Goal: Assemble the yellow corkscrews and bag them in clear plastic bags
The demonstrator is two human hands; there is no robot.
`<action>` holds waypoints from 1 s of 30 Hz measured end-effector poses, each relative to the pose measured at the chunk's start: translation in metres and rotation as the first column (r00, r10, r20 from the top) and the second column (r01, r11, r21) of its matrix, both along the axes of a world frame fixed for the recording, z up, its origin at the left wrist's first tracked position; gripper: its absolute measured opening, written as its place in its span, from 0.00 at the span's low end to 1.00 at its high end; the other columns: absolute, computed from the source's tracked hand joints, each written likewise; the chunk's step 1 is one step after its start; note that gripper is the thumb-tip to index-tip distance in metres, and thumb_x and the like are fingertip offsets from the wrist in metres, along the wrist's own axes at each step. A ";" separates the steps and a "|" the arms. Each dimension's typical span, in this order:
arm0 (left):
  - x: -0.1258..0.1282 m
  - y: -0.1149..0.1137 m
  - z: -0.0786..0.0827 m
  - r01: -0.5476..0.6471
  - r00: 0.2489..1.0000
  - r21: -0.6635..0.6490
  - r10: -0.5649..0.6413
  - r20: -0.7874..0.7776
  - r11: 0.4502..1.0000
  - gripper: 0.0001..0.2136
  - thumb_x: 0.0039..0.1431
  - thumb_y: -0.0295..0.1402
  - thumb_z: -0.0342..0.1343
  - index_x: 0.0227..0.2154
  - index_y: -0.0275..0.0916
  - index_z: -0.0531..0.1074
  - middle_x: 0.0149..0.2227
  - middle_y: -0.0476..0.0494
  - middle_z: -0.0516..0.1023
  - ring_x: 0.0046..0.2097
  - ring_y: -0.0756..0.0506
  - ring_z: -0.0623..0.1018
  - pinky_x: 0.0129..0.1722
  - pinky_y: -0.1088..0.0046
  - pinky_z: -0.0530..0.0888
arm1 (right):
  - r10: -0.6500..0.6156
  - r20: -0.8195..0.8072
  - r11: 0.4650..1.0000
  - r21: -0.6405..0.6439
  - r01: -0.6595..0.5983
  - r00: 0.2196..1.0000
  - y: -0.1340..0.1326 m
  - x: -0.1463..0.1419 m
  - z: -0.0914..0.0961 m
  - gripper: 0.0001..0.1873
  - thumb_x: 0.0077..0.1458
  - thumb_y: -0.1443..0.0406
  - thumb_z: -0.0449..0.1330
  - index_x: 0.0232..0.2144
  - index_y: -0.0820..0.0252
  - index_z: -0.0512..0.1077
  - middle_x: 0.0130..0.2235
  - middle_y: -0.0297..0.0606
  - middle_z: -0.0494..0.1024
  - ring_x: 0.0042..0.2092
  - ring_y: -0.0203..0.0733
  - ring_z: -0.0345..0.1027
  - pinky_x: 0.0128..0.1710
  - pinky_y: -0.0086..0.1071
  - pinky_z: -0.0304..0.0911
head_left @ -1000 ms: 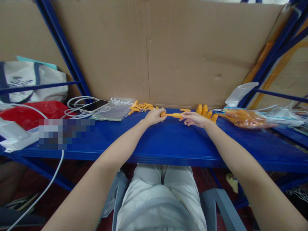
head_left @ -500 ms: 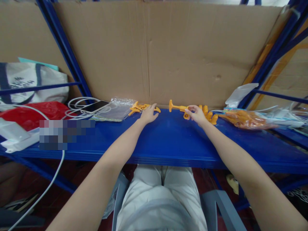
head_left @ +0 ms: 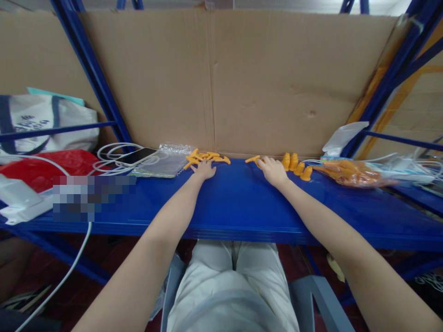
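My left hand [head_left: 205, 170] lies with fingers spread at the near side of a pile of orange plastic T-handled pieces [head_left: 221, 159], its fingertips touching them. My right hand [head_left: 272, 170] is closed, palm down, around the rear part of another orange T-handled piece [head_left: 252, 159]. Only that piece's crossbar end shows to the left of the fingers; the rest is hidden under the hand. Just right of this hand, several orange cone-shaped caps [head_left: 294, 162] stand on the blue table [head_left: 238, 203].
A clear bag of orange parts [head_left: 353, 173] lies on the right. On the left are a phone [head_left: 138, 156], a flat plastic packet [head_left: 162, 168], white cables, a red bag [head_left: 55, 166] and a white adapter. A cardboard panel [head_left: 214, 83] stands behind the table.
My right hand has moved left and turned palm down, lowering the T-handled piece toward the table. My left hand has drawn back slightly to the left, uncovering more of the pile.
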State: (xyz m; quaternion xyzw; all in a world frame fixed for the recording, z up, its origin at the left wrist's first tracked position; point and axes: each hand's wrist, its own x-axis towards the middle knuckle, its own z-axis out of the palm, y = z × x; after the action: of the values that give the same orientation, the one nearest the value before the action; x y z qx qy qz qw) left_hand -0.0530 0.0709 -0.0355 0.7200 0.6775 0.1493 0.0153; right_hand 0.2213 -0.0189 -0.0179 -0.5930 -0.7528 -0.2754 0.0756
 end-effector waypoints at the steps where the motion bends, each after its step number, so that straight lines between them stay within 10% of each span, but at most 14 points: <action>1: 0.000 0.000 0.000 0.001 1.000 0.013 -0.001 0.006 1.000 0.27 0.64 0.44 0.47 0.65 0.46 0.64 0.70 0.34 0.58 0.70 0.24 0.57 0.64 0.29 0.53 | -0.001 0.024 1.000 -0.010 0.001 1.000 0.000 -0.001 0.000 0.21 0.69 0.70 0.41 0.56 0.61 0.69 0.52 0.53 0.75 0.50 0.52 0.68 0.41 0.38 0.56; 30: 0.005 0.009 -0.008 0.170 0.985 0.071 -0.168 -0.037 0.983 0.23 0.65 0.39 0.46 0.61 0.47 0.70 0.68 0.38 0.64 0.69 0.28 0.59 0.63 0.34 0.57 | -0.139 -0.291 0.978 -0.191 0.085 0.947 0.001 0.011 -0.001 0.29 0.62 0.60 0.56 0.63 0.65 0.64 0.60 0.57 0.72 0.60 0.60 0.64 0.55 0.52 0.61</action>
State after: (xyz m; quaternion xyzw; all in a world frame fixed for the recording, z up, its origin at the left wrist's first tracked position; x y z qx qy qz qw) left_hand -0.0484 0.0795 -0.0436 0.7773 0.6080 0.1612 -0.0094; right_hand 0.2327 -0.0179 -0.0194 -0.6745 -0.7186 -0.1178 0.1215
